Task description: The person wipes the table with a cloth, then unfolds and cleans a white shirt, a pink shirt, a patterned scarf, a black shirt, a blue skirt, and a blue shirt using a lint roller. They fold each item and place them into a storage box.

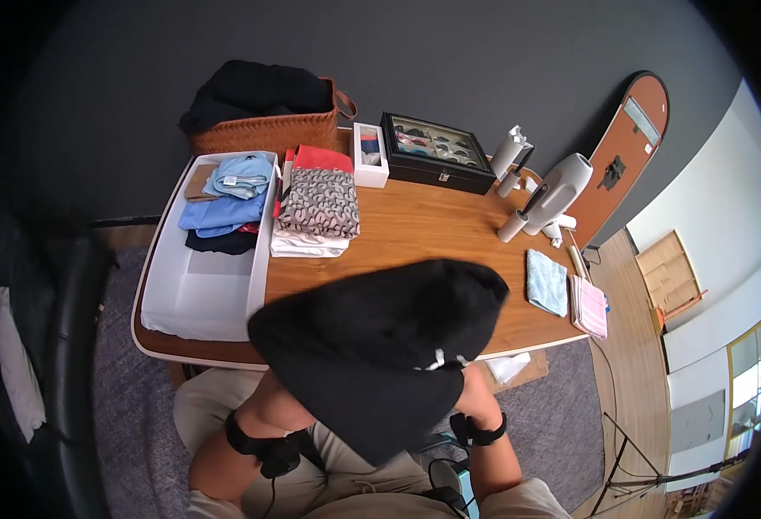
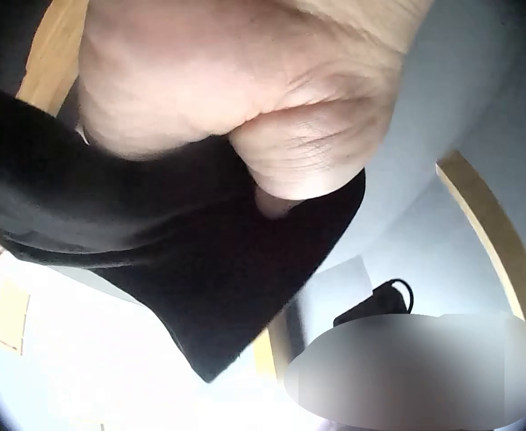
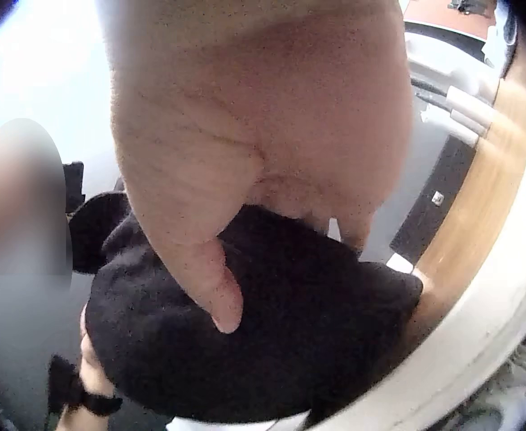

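A black garment (image 1: 380, 346) with a small white print hangs over the table's front edge, held between both hands. My left hand (image 1: 278, 405) grips its left side from below, mostly covered by the fabric in the head view. Seen from the left wrist, the thumb of the left hand (image 2: 245, 90) presses into the black cloth (image 2: 218, 269), which tapers to a drooping corner. My right hand (image 1: 477, 396) holds the other side near the print. In the right wrist view, the thumb of the right hand (image 3: 263, 135) lies across the cloth (image 3: 254, 359) while its other fingers go behind it.
On the wooden table (image 1: 415, 229) a white box (image 1: 211, 298) holds folded clothes at left. Beside it is a stack of folded garments (image 1: 315, 203). Behind stand a woven basket (image 1: 263, 131) and a black display case (image 1: 439, 177). A grey-white appliance (image 1: 562, 192) and small towels (image 1: 546, 283) are at right.
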Tool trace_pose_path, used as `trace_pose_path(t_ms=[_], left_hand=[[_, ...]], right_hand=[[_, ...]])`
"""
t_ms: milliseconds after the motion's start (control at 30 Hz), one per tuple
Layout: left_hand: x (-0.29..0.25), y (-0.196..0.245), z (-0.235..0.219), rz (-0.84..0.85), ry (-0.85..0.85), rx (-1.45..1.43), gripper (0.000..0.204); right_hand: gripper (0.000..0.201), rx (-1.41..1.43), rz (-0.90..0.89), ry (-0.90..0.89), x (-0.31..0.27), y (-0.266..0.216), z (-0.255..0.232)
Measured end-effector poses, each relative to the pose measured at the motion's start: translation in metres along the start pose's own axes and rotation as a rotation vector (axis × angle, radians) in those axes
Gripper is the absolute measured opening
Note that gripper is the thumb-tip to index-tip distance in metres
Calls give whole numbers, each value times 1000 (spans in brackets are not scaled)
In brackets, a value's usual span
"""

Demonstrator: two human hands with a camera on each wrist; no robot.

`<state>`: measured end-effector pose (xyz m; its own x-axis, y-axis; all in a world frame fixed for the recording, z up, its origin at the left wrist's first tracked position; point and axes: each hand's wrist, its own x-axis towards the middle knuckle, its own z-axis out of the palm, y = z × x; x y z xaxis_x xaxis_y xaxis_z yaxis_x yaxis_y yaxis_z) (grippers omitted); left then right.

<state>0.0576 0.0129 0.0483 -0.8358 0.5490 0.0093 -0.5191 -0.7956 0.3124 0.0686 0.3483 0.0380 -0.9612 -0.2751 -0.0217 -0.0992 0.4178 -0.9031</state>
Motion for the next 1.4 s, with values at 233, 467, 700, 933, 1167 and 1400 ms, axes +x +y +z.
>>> trace_pose_path(t_ms=[233, 467, 700, 933, 1167, 1400], left_hand=[[42, 12, -11, 215, 14, -56, 57], [68, -11, -46, 212, 236, 43, 49], [59, -29, -70, 84, 528, 372, 46], [60, -15, -69, 419, 707, 1313, 88], [77, -3, -37, 421, 180, 2356, 46], [95, 7, -86, 529, 676, 1752, 16]], right_hand=[[34, -257, -212, 349, 17, -14, -82], [46, -732, -305, 303, 86, -84, -138], [43, -928, -336, 402, 102, 4, -146], [45, -800, -25, 517, 49, 76, -150], [54, -646, 197, 563, 62, 104, -149], [42, -616, -23, 769, 59, 142, -165]])
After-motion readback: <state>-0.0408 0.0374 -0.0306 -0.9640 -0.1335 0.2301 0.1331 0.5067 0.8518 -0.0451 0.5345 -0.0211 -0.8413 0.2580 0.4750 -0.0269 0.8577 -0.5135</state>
